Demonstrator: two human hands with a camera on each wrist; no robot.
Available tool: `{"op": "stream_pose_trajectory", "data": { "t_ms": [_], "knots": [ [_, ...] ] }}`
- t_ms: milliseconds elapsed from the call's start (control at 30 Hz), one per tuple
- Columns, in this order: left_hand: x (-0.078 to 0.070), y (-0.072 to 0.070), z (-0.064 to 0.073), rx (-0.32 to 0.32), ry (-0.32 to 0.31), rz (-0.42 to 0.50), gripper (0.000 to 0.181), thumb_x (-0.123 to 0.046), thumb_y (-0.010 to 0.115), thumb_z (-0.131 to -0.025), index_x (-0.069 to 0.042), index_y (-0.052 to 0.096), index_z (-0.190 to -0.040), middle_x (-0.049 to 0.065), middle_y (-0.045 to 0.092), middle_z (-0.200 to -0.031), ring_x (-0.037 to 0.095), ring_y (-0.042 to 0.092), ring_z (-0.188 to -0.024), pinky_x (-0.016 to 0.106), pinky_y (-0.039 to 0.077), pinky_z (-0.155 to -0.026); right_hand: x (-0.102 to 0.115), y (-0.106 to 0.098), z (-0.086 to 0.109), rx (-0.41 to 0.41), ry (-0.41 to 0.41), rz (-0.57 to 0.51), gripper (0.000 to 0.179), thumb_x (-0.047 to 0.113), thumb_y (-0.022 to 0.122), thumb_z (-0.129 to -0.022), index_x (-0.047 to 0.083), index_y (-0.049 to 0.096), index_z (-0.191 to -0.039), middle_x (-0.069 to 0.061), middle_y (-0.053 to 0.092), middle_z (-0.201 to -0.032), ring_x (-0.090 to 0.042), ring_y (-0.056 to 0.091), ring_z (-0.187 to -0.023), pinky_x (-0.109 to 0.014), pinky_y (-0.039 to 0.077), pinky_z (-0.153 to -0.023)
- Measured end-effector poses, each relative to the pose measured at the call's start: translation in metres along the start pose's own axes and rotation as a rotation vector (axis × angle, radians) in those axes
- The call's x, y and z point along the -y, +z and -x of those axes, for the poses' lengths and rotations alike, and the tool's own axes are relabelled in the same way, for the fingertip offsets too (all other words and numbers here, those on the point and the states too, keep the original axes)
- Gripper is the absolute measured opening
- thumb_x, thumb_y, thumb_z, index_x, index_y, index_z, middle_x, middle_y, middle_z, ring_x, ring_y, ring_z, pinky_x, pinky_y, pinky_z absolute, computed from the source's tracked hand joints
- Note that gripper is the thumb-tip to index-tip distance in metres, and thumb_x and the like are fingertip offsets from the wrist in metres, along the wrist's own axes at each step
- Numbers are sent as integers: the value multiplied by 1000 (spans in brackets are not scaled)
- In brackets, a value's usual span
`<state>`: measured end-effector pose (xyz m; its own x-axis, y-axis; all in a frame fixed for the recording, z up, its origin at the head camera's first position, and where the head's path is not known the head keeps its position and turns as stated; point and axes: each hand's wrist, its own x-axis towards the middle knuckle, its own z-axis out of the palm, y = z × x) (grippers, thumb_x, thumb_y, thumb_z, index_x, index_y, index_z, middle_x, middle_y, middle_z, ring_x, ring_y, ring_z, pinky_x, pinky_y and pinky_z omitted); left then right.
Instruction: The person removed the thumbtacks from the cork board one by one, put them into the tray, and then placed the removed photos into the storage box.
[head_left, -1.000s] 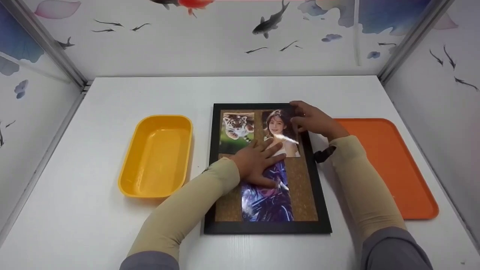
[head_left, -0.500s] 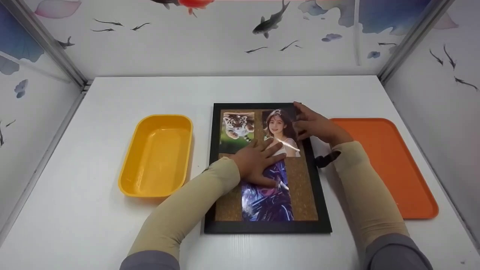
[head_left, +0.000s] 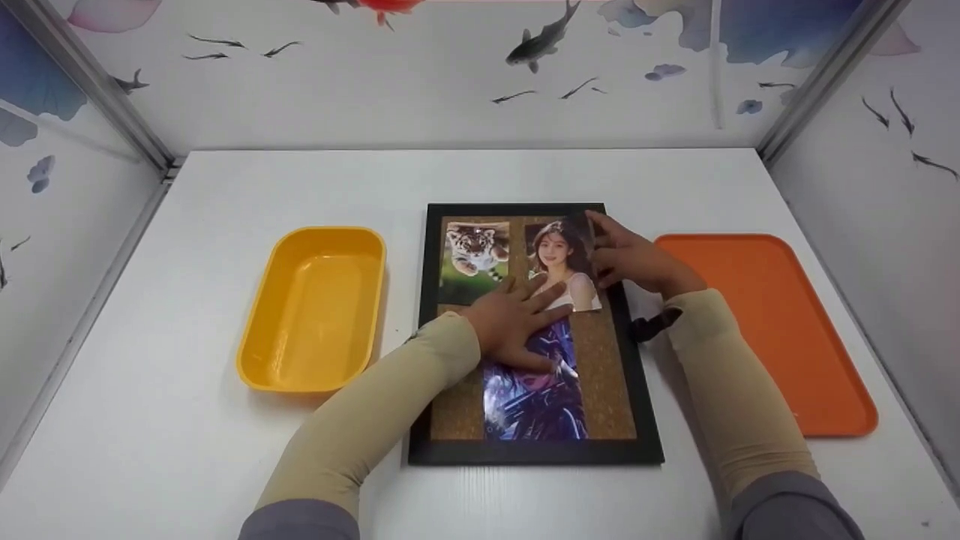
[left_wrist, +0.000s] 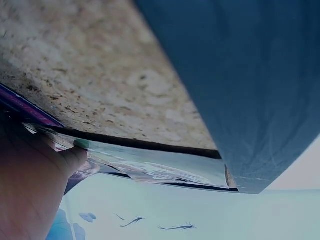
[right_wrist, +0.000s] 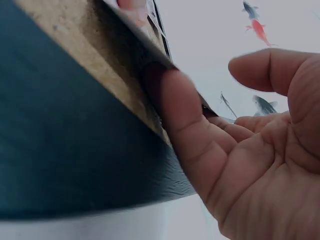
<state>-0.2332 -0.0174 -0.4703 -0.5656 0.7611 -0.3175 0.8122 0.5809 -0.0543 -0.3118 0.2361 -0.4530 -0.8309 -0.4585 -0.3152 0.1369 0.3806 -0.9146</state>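
A black-framed cork board (head_left: 609, 375) lies on the table with three photos on it. A tiger photo (head_left: 474, 262) occupies its upper left, a portrait photo (head_left: 555, 251) its upper right, and a purple-blue picture (head_left: 534, 409) the lower middle. Spread flat, my left hand (head_left: 517, 326) rests across the lower part of the portrait and the top of the purple picture. My right hand (head_left: 637, 259) holds the portrait's right edge near the upper corner. In the right wrist view, one finger (right_wrist: 182, 105) sits against that edge, which stands raised off the cork.
To the left stands a deep yellow tray (head_left: 251, 360). A flat orange tray (head_left: 780, 322) lies on the right, partly under my right forearm. White panels (head_left: 420, 97) printed with fish enclose the table's back and sides.
My right hand has slid slightly down along the portrait's right edge, uncovering the board's top right corner. The left hand keeps its place.
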Motion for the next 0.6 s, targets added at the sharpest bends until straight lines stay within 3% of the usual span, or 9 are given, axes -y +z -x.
{"op": "stream_pose_trajectory", "data": {
  "t_ms": [133,333,600],
  "knots": [
    [0,0,0,9,0,5,97,-88,20,-84,-33,-8,-159,-2,-15,-165,28,-12,-150,56,7,-118,-2,1,-2,-29,-5,4,70,9,52,-98,24,17,-157,-21,43,-140,-35,61,-94,-43,58,-75],
    [-1,-1,2,5,4,26,96,-87,23,-85,-33,-6,-159,-2,-14,-165,27,-11,-151,56,7,-119,-4,5,-7,-96,-15,7,53,10,50,-101,12,25,-147,-22,51,-115,-27,60,-77,-38,58,-67],
    [-1,-2,2,-10,5,9,97,-87,23,-85,-33,-5,-159,-1,-13,-165,28,-10,-151,56,8,-118,-4,7,-11,-152,21,-22,43,11,52,-100,6,28,-135,-21,53,-108,-22,60,-69,-33,58,-61]
  ]
}}
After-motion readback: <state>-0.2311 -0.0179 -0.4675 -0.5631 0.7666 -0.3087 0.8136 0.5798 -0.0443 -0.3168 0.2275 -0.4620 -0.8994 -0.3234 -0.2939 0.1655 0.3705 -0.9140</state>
